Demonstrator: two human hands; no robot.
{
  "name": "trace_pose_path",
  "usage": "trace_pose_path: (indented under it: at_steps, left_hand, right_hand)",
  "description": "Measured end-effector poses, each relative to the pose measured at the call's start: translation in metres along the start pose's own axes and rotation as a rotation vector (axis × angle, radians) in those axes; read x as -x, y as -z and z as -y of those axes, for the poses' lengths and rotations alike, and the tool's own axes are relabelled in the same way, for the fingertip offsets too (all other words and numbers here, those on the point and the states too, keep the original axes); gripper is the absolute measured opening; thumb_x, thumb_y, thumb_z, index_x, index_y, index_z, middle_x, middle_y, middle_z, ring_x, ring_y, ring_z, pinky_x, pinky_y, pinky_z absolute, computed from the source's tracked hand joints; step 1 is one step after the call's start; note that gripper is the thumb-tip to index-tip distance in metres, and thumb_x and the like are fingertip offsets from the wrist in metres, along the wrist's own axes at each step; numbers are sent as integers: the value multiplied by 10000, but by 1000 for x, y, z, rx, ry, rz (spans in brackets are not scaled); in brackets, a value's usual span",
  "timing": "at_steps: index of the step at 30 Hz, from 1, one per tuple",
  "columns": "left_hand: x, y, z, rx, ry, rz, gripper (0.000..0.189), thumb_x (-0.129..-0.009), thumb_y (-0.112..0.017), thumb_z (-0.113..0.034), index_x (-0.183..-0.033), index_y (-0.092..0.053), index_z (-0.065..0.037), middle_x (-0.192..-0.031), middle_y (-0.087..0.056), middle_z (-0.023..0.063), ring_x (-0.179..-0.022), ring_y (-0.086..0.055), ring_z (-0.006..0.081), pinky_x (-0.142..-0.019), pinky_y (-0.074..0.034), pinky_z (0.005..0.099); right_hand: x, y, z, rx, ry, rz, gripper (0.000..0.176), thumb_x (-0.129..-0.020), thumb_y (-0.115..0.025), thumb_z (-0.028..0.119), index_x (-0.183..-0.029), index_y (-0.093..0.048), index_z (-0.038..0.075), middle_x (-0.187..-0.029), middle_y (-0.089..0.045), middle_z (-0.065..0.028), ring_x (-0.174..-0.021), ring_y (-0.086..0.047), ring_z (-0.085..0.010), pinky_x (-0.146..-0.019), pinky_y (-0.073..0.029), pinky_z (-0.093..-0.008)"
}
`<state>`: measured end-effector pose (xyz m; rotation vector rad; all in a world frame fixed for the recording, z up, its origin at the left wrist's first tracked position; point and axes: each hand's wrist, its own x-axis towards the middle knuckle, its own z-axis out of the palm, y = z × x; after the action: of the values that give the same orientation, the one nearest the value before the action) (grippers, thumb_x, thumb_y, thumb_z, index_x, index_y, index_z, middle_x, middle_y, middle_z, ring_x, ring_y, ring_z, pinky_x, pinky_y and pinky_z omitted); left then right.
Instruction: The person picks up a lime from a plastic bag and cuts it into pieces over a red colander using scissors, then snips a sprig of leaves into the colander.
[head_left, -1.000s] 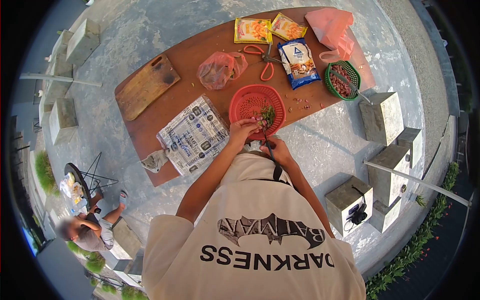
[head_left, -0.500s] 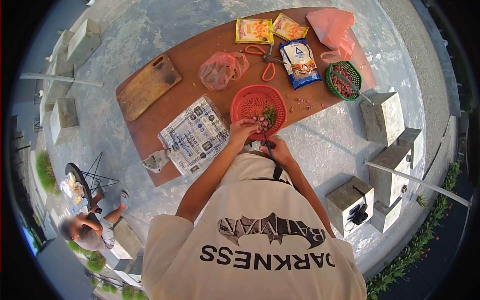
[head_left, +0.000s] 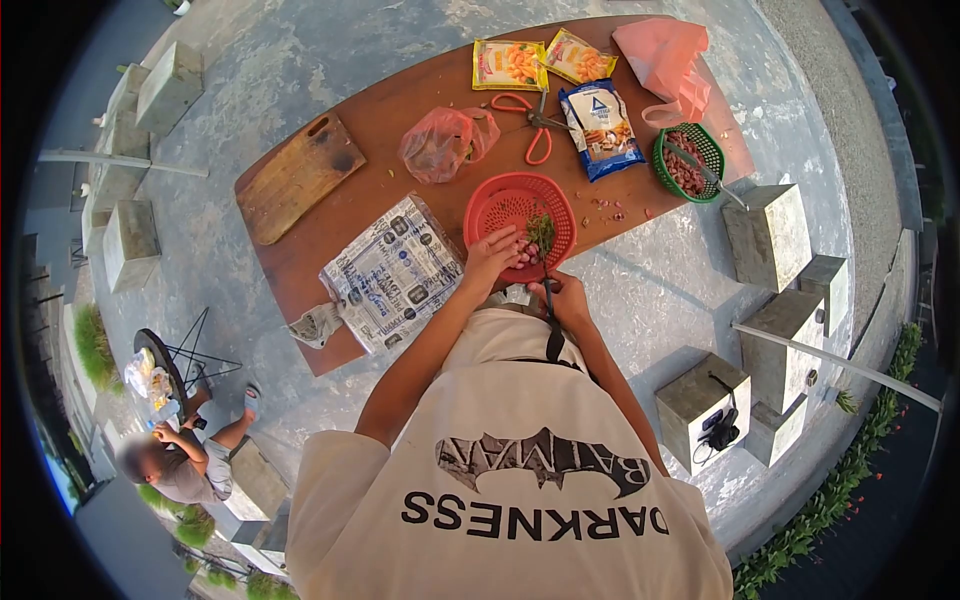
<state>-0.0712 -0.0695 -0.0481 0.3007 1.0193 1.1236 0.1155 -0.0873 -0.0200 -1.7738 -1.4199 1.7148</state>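
Observation:
A red plastic basket point(head_left: 483, 190) sits at the near edge of the table, with small pink-purple shallots point(head_left: 523, 256) and green leafy scraps point(head_left: 540, 232) inside. My left hand point(head_left: 490, 257) reaches over its near left side, fingers stretched out beside the shallots. Just below the near rim, my right hand point(head_left: 566, 300) is closed around a slim dark tool that looks like a knife point(head_left: 546, 283). Its shape is partly hidden by the fingers, and a black strap runs down the shirt behind it.
On the brown table point(head_left: 370, 115) lie a cutting board point(head_left: 300, 180), a newsprint-patterned package point(head_left: 392, 270), a red plastic bag point(head_left: 445, 145), orange-handled scissors point(head_left: 537, 120), food packets point(head_left: 602, 130) and a green basket point(head_left: 690, 195). A seated person point(head_left: 195, 465) is at lower left.
My left hand has gone from pinching at the shallots to fingers extended over the basket. My right hand, still closed on the dark tool, has shifted slightly.

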Motion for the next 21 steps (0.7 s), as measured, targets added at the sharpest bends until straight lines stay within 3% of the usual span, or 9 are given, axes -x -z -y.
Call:
trace_pose_path:
  at_steps: [1,3,4,6,11,13,15,21]
  left_hand:
    - [0,-2,-2,-18,-39,16,424,-938,-551,-19,-1345,-458,59,-1235,-596,201,-885,-673,180,-819,-569,292]
    - [-2,2,-1,-49,-34,1,443,-955,-517,-31,-1380,-421,49,-1273,-569,192,-899,-666,174,-834,-565,295]
    - [-4,5,2,-79,-27,-17,462,-971,-483,-44,-1415,-383,38,-1311,-541,183,-914,-660,169,-849,-560,298]
    - [-4,11,4,-83,-12,-10,435,-978,-477,-57,-1396,-406,40,-1263,-573,170,-910,-661,168,-845,-561,299]
    - [2,10,-1,-99,39,45,356,-997,-482,-116,-1321,-496,31,-1114,-647,125,-906,-663,167,-835,-562,293]
    - [1,12,1,-191,85,44,296,-988,-529,-155,-1217,-587,24,-1040,-671,98,-899,-664,164,-834,-562,297]
    - [0,14,4,-222,76,90,282,-977,-555,-166,-1179,-614,22,-1030,-672,90,-894,-663,156,-823,-561,292]
    - [3,4,-1,-310,39,113,261,-941,-626,-178,-1109,-657,19,-1008,-692,96,-904,-662,151,-792,-563,279]
  right_hand:
    - [-5,-3,-8,-1,2,-1,258,-859,-728,233,-897,-635,-4,-589,-584,-31,-514,-530,-100,-486,-423,-277]
    - [-13,-10,-14,-92,336,-242,286,-871,-719,259,-917,-637,-11,-596,-597,-41,-518,-557,-99,-474,-435,-273]
    - [-12,-4,-11,-91,338,-242,286,-871,-719,259,-917,-637,-11,-596,-597,-41,-518,-557,-99,-474,-435,-273]
    - [-7,9,0,-14,-19,-26,296,-864,-729,270,-973,-664,2,-576,-613,-50,-476,-573,-115,-465,-445,-275]
    - [-9,4,5,-48,73,-59,300,-885,-703,276,-898,-637,-16,-578,-607,-57,-476,-569,-109,-448,-433,-269]
    - [-10,3,11,-109,122,-76,297,-884,-705,273,-891,-638,-17,-571,-606,-57,-475,-569,-108,-449,-432,-267]
    - [-8,11,19,113,-13,86,285,-877,-716,254,-921,-637,-16,-602,-621,-52,-513,-582,-104,-474,-440,-264]
    - [-11,6,16,49,144,183,254,-841,-751,199,-968,-654,3,-660,-645,-44,-562,-562,-79,-521,-443,-250]
